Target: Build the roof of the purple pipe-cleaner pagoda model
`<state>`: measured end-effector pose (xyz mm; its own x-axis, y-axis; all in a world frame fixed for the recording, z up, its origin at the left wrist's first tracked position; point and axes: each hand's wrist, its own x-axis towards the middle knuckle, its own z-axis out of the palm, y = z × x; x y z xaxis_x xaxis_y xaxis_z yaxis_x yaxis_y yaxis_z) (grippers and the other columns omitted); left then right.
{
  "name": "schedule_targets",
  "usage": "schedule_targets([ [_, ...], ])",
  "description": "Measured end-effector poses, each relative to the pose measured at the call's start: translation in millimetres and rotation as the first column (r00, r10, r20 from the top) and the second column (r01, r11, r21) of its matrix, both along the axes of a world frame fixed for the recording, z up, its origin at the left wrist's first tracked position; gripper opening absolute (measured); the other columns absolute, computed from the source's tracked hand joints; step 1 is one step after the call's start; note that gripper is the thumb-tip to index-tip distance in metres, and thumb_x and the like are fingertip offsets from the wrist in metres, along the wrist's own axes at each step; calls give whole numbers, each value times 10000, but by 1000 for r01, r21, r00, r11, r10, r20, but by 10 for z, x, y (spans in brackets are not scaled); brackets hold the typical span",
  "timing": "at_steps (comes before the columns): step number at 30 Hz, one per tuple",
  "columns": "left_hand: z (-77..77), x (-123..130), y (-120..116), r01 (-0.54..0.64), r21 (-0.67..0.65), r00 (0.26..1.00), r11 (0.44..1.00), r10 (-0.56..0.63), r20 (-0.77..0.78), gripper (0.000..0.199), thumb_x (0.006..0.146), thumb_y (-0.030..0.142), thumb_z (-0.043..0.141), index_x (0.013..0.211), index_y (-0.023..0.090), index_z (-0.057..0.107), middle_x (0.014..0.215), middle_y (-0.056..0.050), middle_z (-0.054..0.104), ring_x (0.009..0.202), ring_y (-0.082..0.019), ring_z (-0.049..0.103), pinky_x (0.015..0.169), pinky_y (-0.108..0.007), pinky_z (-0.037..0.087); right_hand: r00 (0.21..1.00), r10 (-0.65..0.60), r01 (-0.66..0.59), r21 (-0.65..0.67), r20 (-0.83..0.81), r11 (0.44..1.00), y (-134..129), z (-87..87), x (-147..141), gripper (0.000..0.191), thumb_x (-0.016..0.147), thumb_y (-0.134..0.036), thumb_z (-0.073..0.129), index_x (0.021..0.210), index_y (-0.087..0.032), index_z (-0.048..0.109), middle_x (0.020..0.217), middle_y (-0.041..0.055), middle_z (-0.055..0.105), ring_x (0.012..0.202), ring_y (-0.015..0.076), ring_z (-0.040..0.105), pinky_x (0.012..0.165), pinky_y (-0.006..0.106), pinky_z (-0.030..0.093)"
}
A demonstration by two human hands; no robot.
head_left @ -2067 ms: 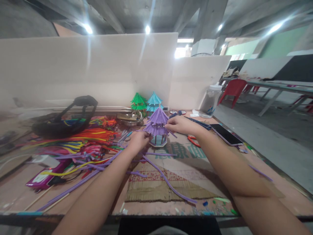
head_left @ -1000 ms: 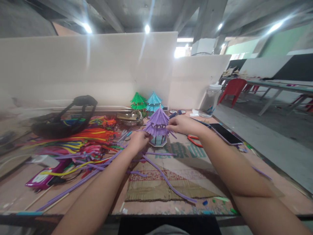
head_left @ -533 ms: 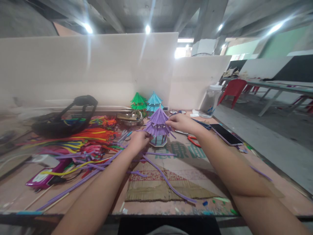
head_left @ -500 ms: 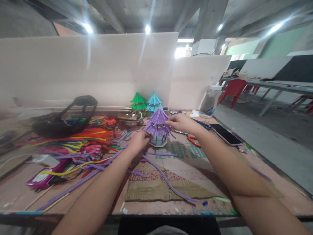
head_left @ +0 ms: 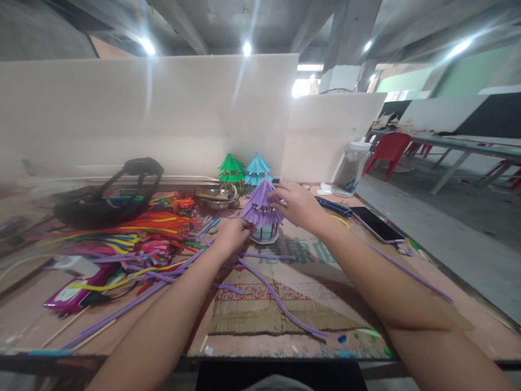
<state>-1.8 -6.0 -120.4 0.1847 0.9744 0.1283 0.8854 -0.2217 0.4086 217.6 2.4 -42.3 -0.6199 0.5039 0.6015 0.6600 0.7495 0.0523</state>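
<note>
A small purple pagoda with two tiers of roof stands upright on the cardboard at the middle of the table. My left hand is at its lower left, fingers closed at the edge of the base. At the upper right, my right hand has its bent fingers against the upper roof; whether they pinch a strip is too small to tell. Loose purple strips lie in front of the pagoda. Behind it stand a green pagoda and a blue pagoda.
Bundles of coloured strips, a black object with a handle, a magenta tool and a metal bowl are on the left. On the right are a phone, a blue-handled tool and a clear bottle.
My right hand has moved slightly left and up, onto the upper roof. My left hand has barely moved. The red scissor handle beside my right forearm is now out of sight.
</note>
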Motion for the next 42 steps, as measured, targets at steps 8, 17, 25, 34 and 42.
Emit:
schedule_targets([
  [8, -76, -58, 73, 21, 62, 999, 998, -19, -44, 281, 864, 365, 577, 935, 196, 790, 904, -94, 772, 837, -211, 686, 724, -268, 440, 973, -75, 23, -235, -217, 972, -47, 154, 90, 150, 912, -264, 546, 878, -191, 672, 846, 49, 673, 763, 166, 554, 713, 289, 365],
  [17, -65, -113, 75, -23, 59, 999, 998, 26, -45, 233, 860, 293, 577, 921, 180, 770, 894, -88, 768, 820, -205, 685, 700, -261, 441, 976, -218, 170, -594, -9, 786, 100, 112, 223, 524, 936, -576, 422, 680, -185, 660, 643, 44, 654, 588, 149, 552, 583, 279, 349],
  [25, -47, -106, 58, -34, 54, 997, 998, 38, -61, 240, 866, 299, 574, 950, 176, 762, 920, -90, 764, 854, -210, 688, 737, -262, 456, 968, -184, -7, -745, -173, 667, 213, -2, 198, 456, 928, -578, 444, 804, -175, 616, 628, 13, 624, 573, 135, 563, 593, 256, 414],
  [34, -27, -100, 37, -24, 61, 996, 998, 29, -83, 227, 859, 289, 558, 892, 178, 754, 901, -86, 765, 835, -204, 683, 694, -262, 432, 950, -206, 110, -364, -236, 925, 73, -31, 19, 251, 916, -430, 520, 879, -198, 607, 798, 21, 662, 697, 150, 550, 621, 256, 325],
  [42, -34, -88, 60, -39, 52, 992, 998, 45, -121, 217, 862, 297, 562, 914, 192, 745, 944, -80, 763, 903, -215, 684, 727, -263, 443, 976, -192, 159, -275, -99, 948, 8, -43, -36, 225, 975, -338, 407, 926, -211, 586, 860, 54, 671, 746, 184, 561, 602, 266, 268],
])
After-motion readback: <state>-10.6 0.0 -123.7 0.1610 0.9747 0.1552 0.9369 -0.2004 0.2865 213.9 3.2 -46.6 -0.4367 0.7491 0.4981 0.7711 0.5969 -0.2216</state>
